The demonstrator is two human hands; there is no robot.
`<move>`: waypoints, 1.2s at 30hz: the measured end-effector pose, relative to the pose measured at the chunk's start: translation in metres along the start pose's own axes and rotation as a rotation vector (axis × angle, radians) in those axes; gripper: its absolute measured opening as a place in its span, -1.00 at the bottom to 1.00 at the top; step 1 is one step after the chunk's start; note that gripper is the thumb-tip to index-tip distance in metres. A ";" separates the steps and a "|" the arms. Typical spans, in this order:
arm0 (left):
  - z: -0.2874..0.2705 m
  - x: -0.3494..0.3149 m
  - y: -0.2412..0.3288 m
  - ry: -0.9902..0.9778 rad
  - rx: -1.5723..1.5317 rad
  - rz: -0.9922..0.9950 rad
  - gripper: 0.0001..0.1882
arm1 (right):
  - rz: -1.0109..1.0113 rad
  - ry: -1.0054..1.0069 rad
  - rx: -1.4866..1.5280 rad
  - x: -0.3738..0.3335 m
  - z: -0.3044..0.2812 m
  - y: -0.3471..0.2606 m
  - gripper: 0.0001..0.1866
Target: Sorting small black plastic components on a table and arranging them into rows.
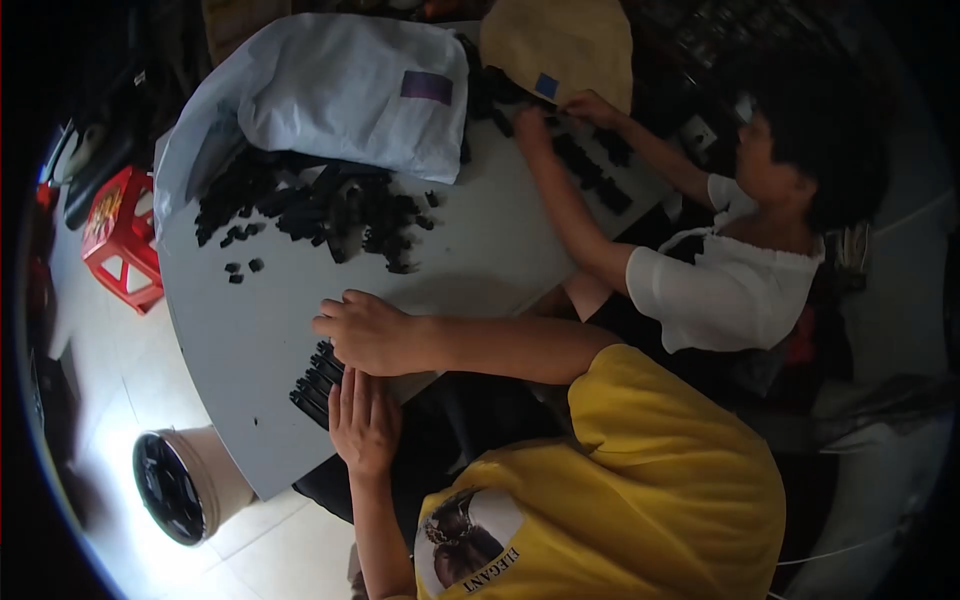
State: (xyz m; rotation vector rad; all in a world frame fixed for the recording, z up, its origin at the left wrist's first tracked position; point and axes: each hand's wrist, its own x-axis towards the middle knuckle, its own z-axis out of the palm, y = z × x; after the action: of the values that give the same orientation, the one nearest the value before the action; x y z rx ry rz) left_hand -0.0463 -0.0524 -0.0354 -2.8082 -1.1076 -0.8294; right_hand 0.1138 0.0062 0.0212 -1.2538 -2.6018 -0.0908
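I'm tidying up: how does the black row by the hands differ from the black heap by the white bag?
The black row has pieces side by side; the black heap is jumbled. The black row is smaller; the black heap spreads wider. The left hand and right hand are at the black row; no hand touches the black heap. Both lie on the grey table.

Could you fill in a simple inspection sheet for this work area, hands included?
Surface: grey table, partly covered.
Work pieces: black strips side by side near the edge.
Clutter: loose black pieces heaped by a white bag; tan bag beyond.
Hands: left hand on the strips; right hand over their far end, grip hidden.
Cables: thin pale line lower right, possibly a cord.
Surroundings: co-worker, red stool, bucket.
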 end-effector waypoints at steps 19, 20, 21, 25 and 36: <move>-0.031 -0.014 -0.019 0.209 -0.053 -0.307 -0.57 | 0.380 0.235 0.411 0.113 0.068 0.074 -0.81; -0.030 -0.013 -0.020 0.212 -0.083 -0.302 -0.56 | 0.341 0.247 0.351 0.117 0.070 0.080 -0.81; -0.031 -0.012 -0.020 0.206 -0.091 -0.311 -0.56 | 0.301 0.254 0.292 0.118 0.070 0.082 -0.82; -0.041 -0.010 -0.023 0.097 -0.108 -0.233 -0.52 | 0.328 0.125 0.491 0.099 0.044 0.075 -0.85; -0.045 -0.004 -0.021 -0.132 -0.074 -0.150 -0.35 | 0.260 0.235 0.400 -0.004 -0.010 -0.004 -0.80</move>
State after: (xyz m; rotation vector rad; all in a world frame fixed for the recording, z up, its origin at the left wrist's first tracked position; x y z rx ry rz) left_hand -0.0838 -0.0481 -0.0023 -2.9066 -1.3478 -0.7175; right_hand 0.1143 -0.0009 0.0298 -1.3230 -2.1039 0.2966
